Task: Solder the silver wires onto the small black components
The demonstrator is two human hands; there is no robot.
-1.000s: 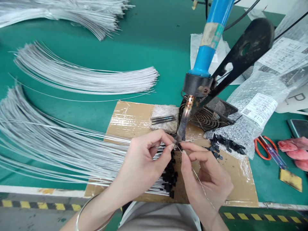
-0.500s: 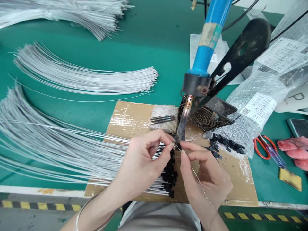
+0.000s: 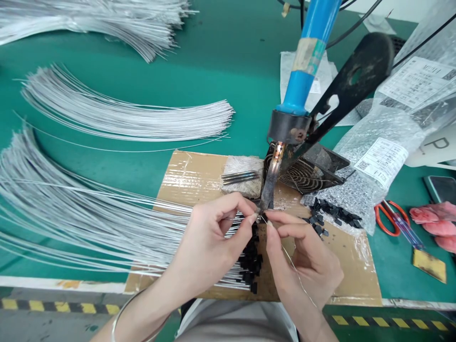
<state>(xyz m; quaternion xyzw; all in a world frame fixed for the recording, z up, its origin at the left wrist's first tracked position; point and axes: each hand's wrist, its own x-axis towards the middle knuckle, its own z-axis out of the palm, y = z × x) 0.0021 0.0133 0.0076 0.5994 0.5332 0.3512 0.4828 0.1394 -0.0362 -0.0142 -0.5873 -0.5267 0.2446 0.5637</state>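
Note:
At the tip of the blue-handled soldering iron (image 3: 273, 175), my left hand (image 3: 213, 242) pinches what looks like a thin wire between thumb and forefinger; the fingertips mostly hide its end. Close beside it, my right hand (image 3: 306, 261) is closed on a thin strand of solder wire (image 3: 292, 265), fed up to the same spot under the iron's tip. The solder trails down across the right palm to the wrist. Under and beside my left hand lies a bunch of grey wires (image 3: 107, 213) with black end pieces (image 3: 251, 261).
A black bracket (image 3: 352, 80) holds the iron above a cardboard sheet (image 3: 192, 173). Behind the tip are a small fan (image 3: 306, 171) and a block with thin metal rods (image 3: 240, 177). Loose black pieces (image 3: 335, 213), plastic bags (image 3: 370, 133) and red-handled scissors (image 3: 388, 218) lie right. More wire bundles (image 3: 131, 116) lie left.
Almost nothing differs: both hands keep their pinch at the iron's tip. The view has shifted very slightly.

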